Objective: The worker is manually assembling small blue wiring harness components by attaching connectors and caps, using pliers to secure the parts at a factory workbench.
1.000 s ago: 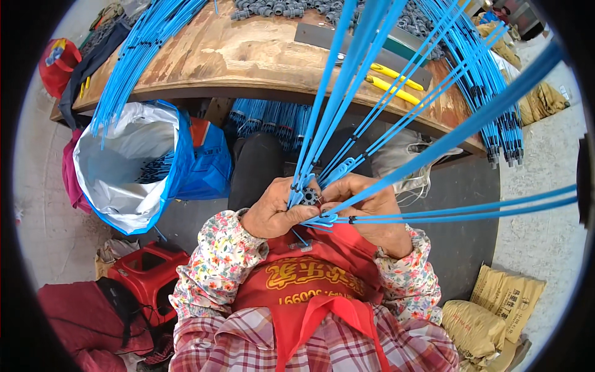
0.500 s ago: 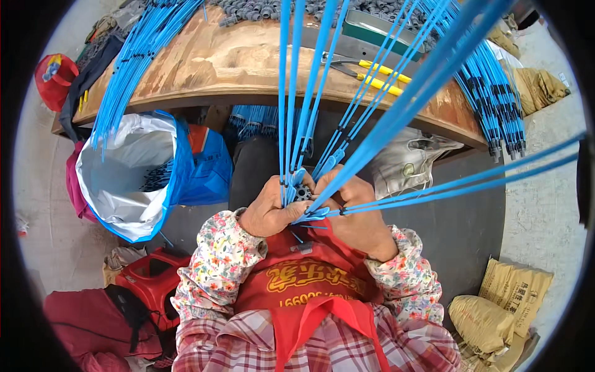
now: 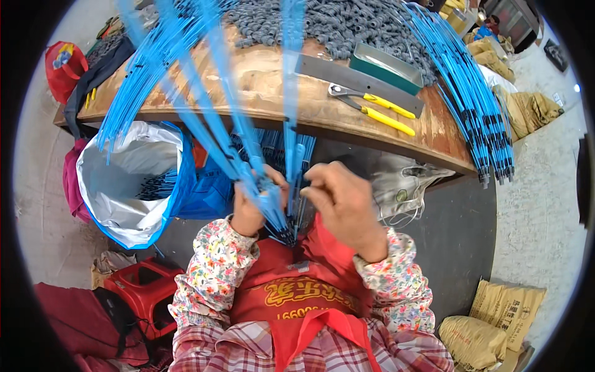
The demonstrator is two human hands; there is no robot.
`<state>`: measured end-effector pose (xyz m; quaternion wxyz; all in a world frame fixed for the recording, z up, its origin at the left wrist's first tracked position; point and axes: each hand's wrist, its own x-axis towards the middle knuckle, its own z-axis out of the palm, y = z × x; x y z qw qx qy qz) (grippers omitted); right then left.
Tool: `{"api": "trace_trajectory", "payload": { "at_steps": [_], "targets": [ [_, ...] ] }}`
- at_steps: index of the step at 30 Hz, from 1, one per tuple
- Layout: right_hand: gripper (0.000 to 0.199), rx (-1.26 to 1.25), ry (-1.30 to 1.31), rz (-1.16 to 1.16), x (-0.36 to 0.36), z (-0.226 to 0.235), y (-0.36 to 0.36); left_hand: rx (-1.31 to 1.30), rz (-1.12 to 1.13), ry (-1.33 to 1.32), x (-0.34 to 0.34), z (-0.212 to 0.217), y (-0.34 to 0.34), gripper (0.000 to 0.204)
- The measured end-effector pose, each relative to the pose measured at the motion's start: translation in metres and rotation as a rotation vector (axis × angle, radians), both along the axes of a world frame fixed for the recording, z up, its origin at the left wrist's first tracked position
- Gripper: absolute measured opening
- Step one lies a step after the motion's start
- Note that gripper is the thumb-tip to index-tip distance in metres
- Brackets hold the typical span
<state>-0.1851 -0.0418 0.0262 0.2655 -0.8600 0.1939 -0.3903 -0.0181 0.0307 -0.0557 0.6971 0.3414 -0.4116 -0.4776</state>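
Observation:
My left hand (image 3: 253, 201) is closed around a bunch of long blue rods (image 3: 214, 127), which resemble umbrella ribs. They fan upward and to the left, blurred by motion, and their dark lower ends (image 3: 285, 237) gather over my lap. One blurred rod cluster (image 3: 290, 93) stands nearly straight up to the right of the rest. Just right of the bunch is my right hand (image 3: 344, 208), raised and apart from the rods. Its thumb and forefinger are bent with a gap between them, and nothing shows in them.
Ahead, the wooden table (image 3: 260, 80) bears grey plastic fittings (image 3: 291, 28), yellow-handled pliers (image 3: 378, 108), a green tray (image 3: 384, 69) and a rod bundle (image 3: 477, 105) at the right. A white-lined blue bag (image 3: 127, 217) and a red stool (image 3: 145, 285) stand left.
The rods have swung left and closed together, and the ones spreading right are gone from there. My right hand has let go and lifted away. The dark hub no longer shows.

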Motion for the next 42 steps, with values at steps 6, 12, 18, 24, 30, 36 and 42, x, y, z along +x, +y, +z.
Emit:
{"api": "trace_trajectory", "payload": {
  "at_steps": [6, 12, 18, 24, 30, 36, 42],
  "targets": [
    [0.018, -0.223, 0.009, -0.367, -0.014, 0.012, -0.081, -0.176, -0.014, 0.230, 0.037, 0.009, 0.015, 0.033],
    [0.024, -0.330, 0.340, -0.393, -0.038, 0.012, -0.126, -0.210, -0.232, 0.178, 0.047, 0.015, 0.024, 0.043],
    [0.024, -0.471, 0.503, -0.301, -0.037, 0.020, -0.130, -0.153, -0.438, 0.230, 0.048, 0.015, 0.019, 0.048],
    [0.022, -0.615, 0.461, -0.259, -0.039, 0.008, -0.135, -0.158, -0.472, 0.254, 0.043, 0.018, 0.018, 0.046],
    [0.017, -0.568, 0.407, -0.422, -0.059, 0.006, -0.128, -0.184, -0.482, 0.263, 0.039, 0.020, 0.015, 0.045],
    [0.027, 0.836, -0.302, -0.259, -0.064, 0.020, -0.030, -0.204, -0.589, 0.264, 0.029, 0.013, 0.004, 0.044],
    [0.011, 1.367, -0.076, 0.755, -0.083, -0.020, 0.037, -0.096, -0.676, 0.296, 0.017, 0.021, -0.003, 0.047]
  ]
}}
